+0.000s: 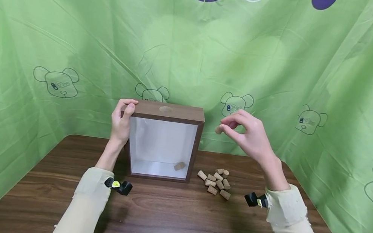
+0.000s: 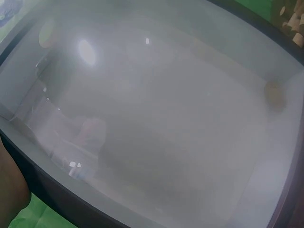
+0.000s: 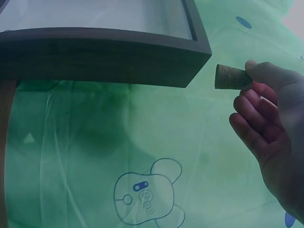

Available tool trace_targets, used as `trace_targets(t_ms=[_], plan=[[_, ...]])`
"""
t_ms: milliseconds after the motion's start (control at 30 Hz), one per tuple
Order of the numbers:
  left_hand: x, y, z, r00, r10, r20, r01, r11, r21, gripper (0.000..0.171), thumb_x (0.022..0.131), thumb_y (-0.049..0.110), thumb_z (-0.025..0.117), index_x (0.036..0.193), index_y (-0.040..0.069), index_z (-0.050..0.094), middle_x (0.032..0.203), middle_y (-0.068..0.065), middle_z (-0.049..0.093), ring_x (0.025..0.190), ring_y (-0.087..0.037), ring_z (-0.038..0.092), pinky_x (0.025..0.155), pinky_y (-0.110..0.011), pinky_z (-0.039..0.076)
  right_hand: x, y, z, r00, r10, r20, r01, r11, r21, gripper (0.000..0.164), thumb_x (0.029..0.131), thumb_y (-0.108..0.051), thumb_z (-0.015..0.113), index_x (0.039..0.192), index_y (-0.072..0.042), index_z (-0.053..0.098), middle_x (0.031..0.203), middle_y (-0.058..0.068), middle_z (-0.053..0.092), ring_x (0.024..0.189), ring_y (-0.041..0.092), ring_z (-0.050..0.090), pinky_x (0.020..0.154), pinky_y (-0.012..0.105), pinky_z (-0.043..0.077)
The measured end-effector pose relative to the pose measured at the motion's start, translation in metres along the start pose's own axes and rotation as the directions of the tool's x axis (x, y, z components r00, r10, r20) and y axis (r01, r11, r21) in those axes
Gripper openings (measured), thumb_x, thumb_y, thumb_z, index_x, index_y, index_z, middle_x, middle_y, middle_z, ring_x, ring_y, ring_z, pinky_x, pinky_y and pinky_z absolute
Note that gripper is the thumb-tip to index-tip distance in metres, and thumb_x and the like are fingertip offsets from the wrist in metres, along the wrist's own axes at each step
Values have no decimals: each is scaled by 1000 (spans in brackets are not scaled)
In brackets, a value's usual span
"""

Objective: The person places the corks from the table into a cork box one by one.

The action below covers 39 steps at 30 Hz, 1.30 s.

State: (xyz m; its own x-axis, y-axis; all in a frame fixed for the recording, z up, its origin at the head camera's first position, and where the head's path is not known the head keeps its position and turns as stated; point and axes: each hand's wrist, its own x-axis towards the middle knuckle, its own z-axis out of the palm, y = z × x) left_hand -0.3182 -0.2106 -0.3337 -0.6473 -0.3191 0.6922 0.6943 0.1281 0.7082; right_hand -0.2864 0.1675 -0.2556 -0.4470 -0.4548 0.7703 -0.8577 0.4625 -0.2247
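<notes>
A brown wooden frame box (image 1: 183, 113) with a clear front and white back stands upright on the table, a round hole (image 1: 165, 109) in its top. My left hand (image 1: 121, 123) grips the box's upper left corner, thumb on the top edge. One cork (image 1: 179, 166) lies inside, at the bottom right. Raised to the right of the box, my right hand (image 1: 251, 134) pinches another cork (image 3: 230, 77) between thumb and fingertips. In the right wrist view this cork sticks out toward the box's corner, with a gap between them.
Several loose corks (image 1: 220, 184) lie in a heap on the dark wood table (image 1: 162, 212), right of the box. A green cloth (image 1: 192, 56) with bear-face prints hangs behind and at both sides.
</notes>
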Motion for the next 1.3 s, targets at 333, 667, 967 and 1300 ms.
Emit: trace_targets(t_ms=[333, 667, 967, 1300], plan=[[-1, 9, 3, 1000, -9, 13, 9, 1000, 5, 38, 95, 26, 53, 115, -4, 61, 110, 10, 60, 106, -9, 50, 99, -30, 30, 21, -15, 3, 997, -68, -27, 69, 997, 41, 11, 81, -10, 80, 90, -15, 75, 88, -6, 68, 79, 3, 61, 76, 20, 49], [-5, 27, 4, 999, -28, 23, 28, 1000, 2, 40, 95, 22, 51, 116, -11, 57, 110, 12, 59, 107, -6, 49, 99, -30, 29, 44, -25, 17, 995, -99, -15, 100, 993, 65, 11, 80, -12, 81, 89, -13, 74, 85, -4, 69, 78, 8, 60, 76, 21, 49], [0, 0, -2, 1000, -1, 0, 1, 1000, -6, 38, 94, 27, 54, 114, -4, 62, 112, 9, 61, 107, -12, 50, 98, -30, 30, 64, -33, 41, 993, -105, 47, 102, 992, 75, 12, 84, -16, 79, 91, -9, 73, 86, 0, 69, 79, 9, 61, 75, 23, 51], [-1, 6, -1, 1000, -27, 13, 27, 1000, -1, 39, 95, 22, 52, 116, -10, 58, 112, 11, 60, 107, -7, 49, 98, -29, 30, 82, -43, 67, 989, -113, 96, 105, 991, 87, 13, 85, -16, 77, 92, -6, 71, 86, 2, 67, 79, 13, 61, 75, 24, 52]])
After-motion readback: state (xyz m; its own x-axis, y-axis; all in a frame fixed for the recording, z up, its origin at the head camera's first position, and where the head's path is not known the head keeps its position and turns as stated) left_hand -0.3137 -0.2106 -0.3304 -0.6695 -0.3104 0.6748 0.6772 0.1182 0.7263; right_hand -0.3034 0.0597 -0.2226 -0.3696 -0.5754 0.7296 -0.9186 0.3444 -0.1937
